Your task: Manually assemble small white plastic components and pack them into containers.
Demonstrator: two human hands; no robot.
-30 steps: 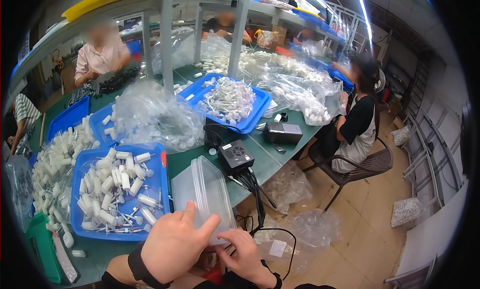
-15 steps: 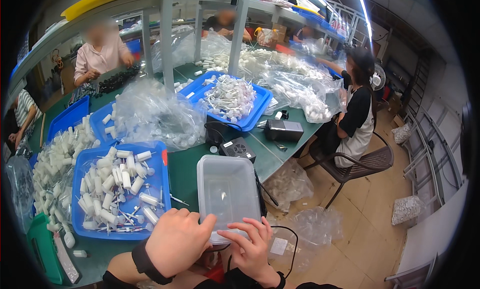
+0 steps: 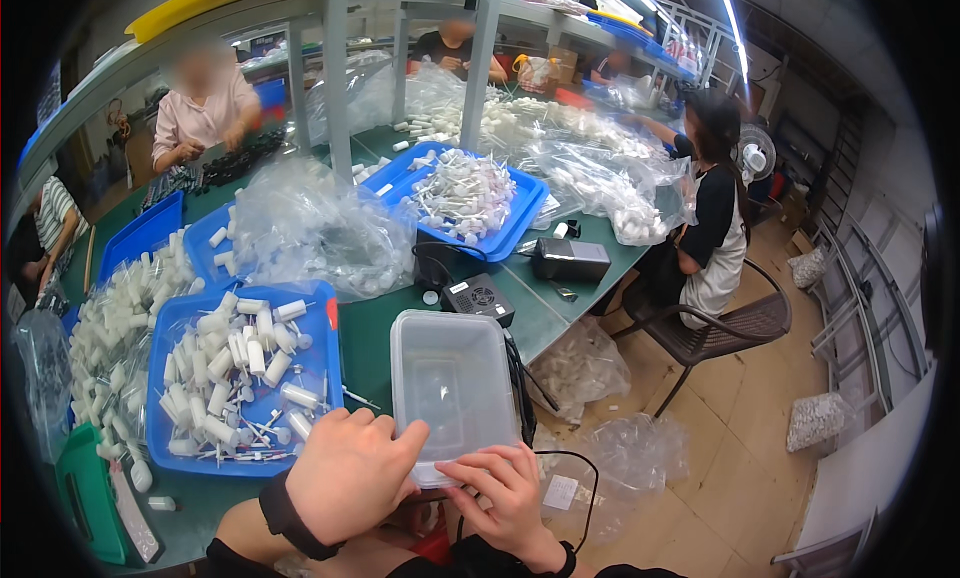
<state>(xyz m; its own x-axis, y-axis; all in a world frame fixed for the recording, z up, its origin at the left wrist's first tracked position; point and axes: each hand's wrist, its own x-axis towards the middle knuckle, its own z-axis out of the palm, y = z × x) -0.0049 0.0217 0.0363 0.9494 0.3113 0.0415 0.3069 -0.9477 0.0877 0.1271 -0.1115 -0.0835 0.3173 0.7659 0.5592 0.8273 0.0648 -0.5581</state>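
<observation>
A clear, frosted rectangular plastic container (image 3: 450, 383) stands at the near edge of the table, tilted toward me, with only a pale sheen inside. My left hand (image 3: 360, 473), with a dark band at the wrist, is curled at its near left corner, index finger along the rim. The left fingertips are partly hidden below. My right hand (image 3: 500, 498) has its bent fingers closed on the near rim, the fingertips near the left thumb. What lies under the container's near edge is out of sight.
Left of the container is a blue tray (image 3: 335, 378) of white cylindrical parts. Farther back are another blue tray (image 3: 530, 203) with thin white pieces, a black box with a fan grille (image 3: 478, 298) and plastic bags (image 3: 310, 218). A chair (image 3: 740, 328) with a seated co-worker is at right.
The container has shifted slightly left against the black box. My right fingers, more spread before, have drawn together at its near rim. My left hand has hardly moved.
</observation>
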